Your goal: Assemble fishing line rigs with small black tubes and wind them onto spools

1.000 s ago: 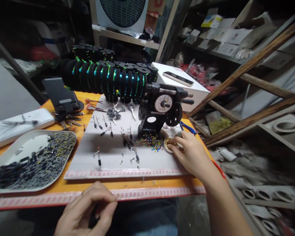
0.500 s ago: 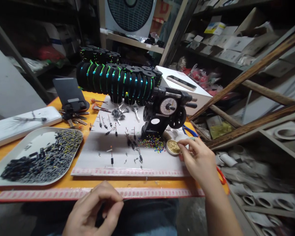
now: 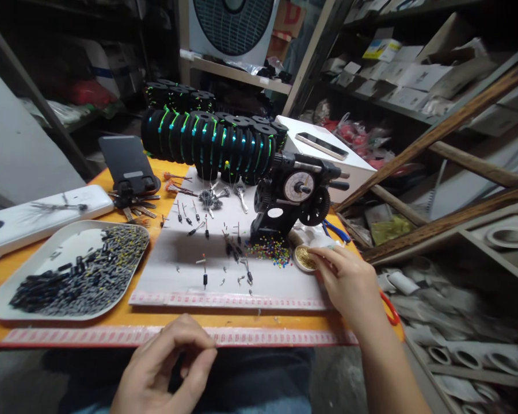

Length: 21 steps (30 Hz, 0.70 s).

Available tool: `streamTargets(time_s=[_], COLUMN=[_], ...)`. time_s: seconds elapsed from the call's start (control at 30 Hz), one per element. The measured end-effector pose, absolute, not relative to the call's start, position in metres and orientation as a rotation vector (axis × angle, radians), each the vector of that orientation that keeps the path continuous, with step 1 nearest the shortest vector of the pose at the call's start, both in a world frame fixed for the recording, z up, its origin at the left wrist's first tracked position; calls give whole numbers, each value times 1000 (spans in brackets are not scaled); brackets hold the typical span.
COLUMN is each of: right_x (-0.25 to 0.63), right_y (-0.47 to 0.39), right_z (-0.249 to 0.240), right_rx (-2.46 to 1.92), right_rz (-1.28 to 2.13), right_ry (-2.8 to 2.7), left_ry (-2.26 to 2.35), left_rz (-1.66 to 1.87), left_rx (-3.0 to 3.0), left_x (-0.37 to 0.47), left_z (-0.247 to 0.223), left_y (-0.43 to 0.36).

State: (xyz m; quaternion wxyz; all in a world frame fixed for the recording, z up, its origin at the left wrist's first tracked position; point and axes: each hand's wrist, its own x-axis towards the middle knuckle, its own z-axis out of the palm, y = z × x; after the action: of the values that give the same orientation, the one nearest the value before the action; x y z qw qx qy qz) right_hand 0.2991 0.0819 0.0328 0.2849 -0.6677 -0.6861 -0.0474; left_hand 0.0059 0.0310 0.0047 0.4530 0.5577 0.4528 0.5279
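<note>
My right hand (image 3: 343, 273) has its fingertips at the rim of a small round dish (image 3: 303, 259) of tiny gold beads. Its thumb and fingers come together there, and whatever they pinch is too small to make out. Over the table's front edge, my left hand (image 3: 168, 362) is curled with thumb and forefinger tips meeting; I cannot make out anything between them. Loose coloured beads (image 3: 274, 251) lie left of the dish. On the white board (image 3: 164, 282) are several small black float stoppers on thin stems (image 3: 205, 279) and little metal bits.
A black line-winding machine (image 3: 291, 190) stands behind the beads, carrying a row of black spools (image 3: 207, 141). At left is a white tray (image 3: 64, 230) of small black and grey parts. A phone stand (image 3: 127, 164), blue-handled pliers (image 3: 339, 231) and red-handled scissors (image 3: 391, 310) lie around.
My right hand's fingers have moved slightly left and down, closer over the gold beads. My left hand keeps its pinched shape. The whole view has shifted slightly.
</note>
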Motion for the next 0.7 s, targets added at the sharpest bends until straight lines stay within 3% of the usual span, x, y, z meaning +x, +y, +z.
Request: streamTargets(time_s=[0.4,0.7], right_x=[283,266], right_y=[65,50], right_z=[32,32], right_rx=[-1720,-1551], right_rz=[-79,180], right_ry=[-1494,-1367], left_ry=[1112,1112], left_rz=[1302,1301], left_rx=[1333,1320], left_x=[11,10], left_z=[9,7], left_y=[29,28])
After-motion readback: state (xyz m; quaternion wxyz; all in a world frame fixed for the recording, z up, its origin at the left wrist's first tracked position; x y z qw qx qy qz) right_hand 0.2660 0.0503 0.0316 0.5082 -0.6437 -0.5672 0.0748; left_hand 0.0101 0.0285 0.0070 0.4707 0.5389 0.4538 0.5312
